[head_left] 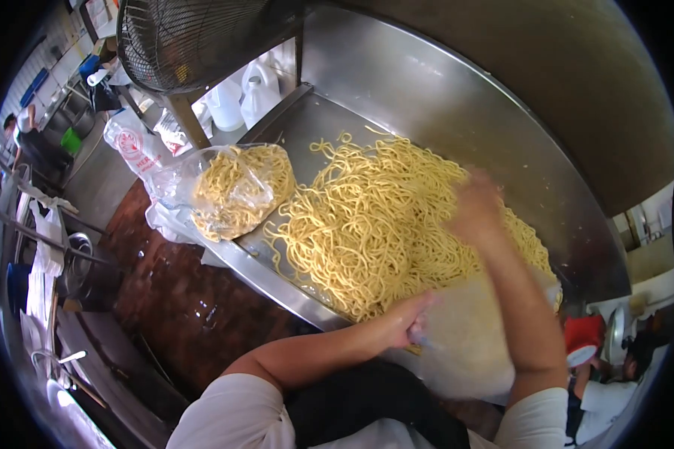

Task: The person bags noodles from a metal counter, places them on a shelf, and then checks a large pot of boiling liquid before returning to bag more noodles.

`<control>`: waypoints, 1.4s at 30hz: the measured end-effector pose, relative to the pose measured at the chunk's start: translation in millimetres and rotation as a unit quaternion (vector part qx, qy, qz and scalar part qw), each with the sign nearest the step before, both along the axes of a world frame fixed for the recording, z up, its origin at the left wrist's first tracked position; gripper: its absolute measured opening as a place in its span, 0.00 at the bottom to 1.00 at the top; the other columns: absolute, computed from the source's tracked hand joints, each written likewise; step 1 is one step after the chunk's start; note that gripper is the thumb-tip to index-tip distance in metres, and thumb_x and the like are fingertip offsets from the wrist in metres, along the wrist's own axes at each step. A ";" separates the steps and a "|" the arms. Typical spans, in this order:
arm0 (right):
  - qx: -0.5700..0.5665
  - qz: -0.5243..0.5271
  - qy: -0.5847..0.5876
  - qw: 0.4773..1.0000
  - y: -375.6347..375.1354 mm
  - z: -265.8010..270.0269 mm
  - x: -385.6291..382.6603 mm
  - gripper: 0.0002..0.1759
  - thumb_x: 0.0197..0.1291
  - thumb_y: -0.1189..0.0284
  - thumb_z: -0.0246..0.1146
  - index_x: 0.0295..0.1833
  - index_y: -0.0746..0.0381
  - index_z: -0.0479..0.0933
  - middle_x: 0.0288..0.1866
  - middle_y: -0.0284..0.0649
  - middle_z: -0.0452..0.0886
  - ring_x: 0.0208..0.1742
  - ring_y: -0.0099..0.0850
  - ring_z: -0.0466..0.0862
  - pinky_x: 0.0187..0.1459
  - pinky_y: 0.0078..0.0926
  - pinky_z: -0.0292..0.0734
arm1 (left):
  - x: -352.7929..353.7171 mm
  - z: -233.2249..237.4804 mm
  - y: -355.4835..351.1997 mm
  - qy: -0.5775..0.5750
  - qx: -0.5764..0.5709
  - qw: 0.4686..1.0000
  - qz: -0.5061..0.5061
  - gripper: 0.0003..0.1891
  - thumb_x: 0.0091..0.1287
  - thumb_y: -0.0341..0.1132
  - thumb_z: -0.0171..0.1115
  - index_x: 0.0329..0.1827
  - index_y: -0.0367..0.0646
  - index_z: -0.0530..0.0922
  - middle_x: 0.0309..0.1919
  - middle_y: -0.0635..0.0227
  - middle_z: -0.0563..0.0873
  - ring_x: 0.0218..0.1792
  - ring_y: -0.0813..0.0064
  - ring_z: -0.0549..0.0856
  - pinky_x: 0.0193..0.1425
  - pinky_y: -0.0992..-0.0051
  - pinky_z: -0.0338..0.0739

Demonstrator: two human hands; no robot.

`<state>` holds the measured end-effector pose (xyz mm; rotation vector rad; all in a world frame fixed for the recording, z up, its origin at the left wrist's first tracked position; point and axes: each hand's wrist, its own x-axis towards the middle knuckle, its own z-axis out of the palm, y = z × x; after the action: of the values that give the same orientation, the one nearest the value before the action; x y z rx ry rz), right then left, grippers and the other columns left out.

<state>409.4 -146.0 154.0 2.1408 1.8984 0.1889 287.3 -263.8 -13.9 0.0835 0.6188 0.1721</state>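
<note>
A large heap of thick yellow noodles (pixel 374 224) lies in a stainless steel trough (pixel 419 63). My left hand (pixel 410 322) is closed on the edge of a clear plastic bag (pixel 468 337) at the near side of the trough. Under my right forearm, the bag looks cloudy, and its contents are hard to make out. My right hand (pixel 475 203) is over the right part of the heap, smeared by motion, so its fingers do not show clearly. Another clear bag, filled with noodles (pixel 243 187), rests on the trough's left corner.
A caged fan (pixel 191 49) stands at the upper left, with white plastic jugs (pixel 259 97) below it. Beside them hangs a white bag with red print (pixel 131 142). At right are a red scale (pixel 583 338) and a person (pixel 606 404). Another person (pixel 30 142) stands far left.
</note>
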 end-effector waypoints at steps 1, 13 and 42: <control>-0.033 0.033 0.086 0.995 -3.5 -23.4 -36.6 0.48 0.44 0.53 0.73 0.72 0.54 0.65 0.77 0.54 0.53 0.78 0.52 0.50 0.75 0.53 0.47 | -6.4 -9.7 -1.3 -0.015 -0.009 1.000 0.000 0.15 0.71 0.51 0.56 0.43 0.51 0.80 0.23 0.79 0.75 0.17 0.85 0.67 0.16 0.80 0.59; -0.053 -0.209 0.222 0.951 124.1 -150.8 -25.8 0.55 0.44 0.64 0.74 0.77 0.58 0.53 0.79 0.56 0.43 0.76 0.58 0.52 0.69 0.56 0.62 | -82.6 -46.6 -16.1 -0.033 -0.077 0.996 0.042 0.20 0.75 0.50 0.45 0.57 0.48 0.78 0.16 0.81 0.71 0.16 0.84 0.67 0.21 0.78 0.64; -0.076 -0.030 0.409 0.909 -23.5 12.6 -38.0 0.31 0.54 0.68 0.69 0.63 0.68 0.72 0.57 0.53 0.79 0.59 0.42 0.79 0.62 0.33 0.71 | -38.2 -28.9 123.0 -0.089 -0.146 0.941 0.292 0.21 0.77 0.47 0.40 0.47 0.36 0.75 0.22 0.70 0.76 0.23 0.72 0.76 0.34 0.69 0.80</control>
<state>371.4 -169.5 166.7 2.3550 2.1099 -0.9899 249.1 -140.7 -42.8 -0.4057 0.4674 0.6542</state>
